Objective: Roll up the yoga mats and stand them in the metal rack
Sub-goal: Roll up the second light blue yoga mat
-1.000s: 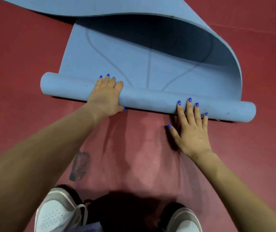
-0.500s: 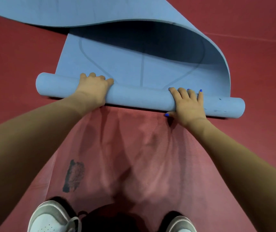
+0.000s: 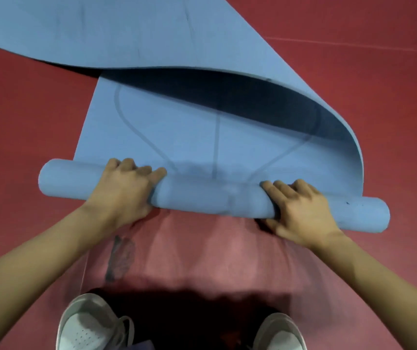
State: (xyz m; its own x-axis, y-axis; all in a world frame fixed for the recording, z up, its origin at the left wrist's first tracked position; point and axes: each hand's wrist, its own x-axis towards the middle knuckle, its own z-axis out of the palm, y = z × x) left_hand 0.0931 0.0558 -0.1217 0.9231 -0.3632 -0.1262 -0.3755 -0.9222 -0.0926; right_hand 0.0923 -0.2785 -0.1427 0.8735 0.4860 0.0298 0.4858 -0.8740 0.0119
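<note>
A blue yoga mat [image 3: 202,137] lies on the red floor, its near end wound into a roll [image 3: 210,195] that runs left to right in front of me. The far part of the mat is folded back over itself, its underside facing up across the top of the view. My left hand [image 3: 124,190] grips the roll left of its middle, fingers curled over the top. My right hand [image 3: 301,210] grips it right of the middle in the same way, thumb at the near side. No metal rack is in view.
Red floor [image 3: 379,109] surrounds the mat on both sides. A paler patch with a dark smudge [image 3: 121,258] marks the floor just in front of the roll. My two white shoes [image 3: 88,324] stand at the bottom edge.
Both hands went from lying flat with straight fingers against the roll to curling over its top. The roll has turned forward and grown a little thicker.
</note>
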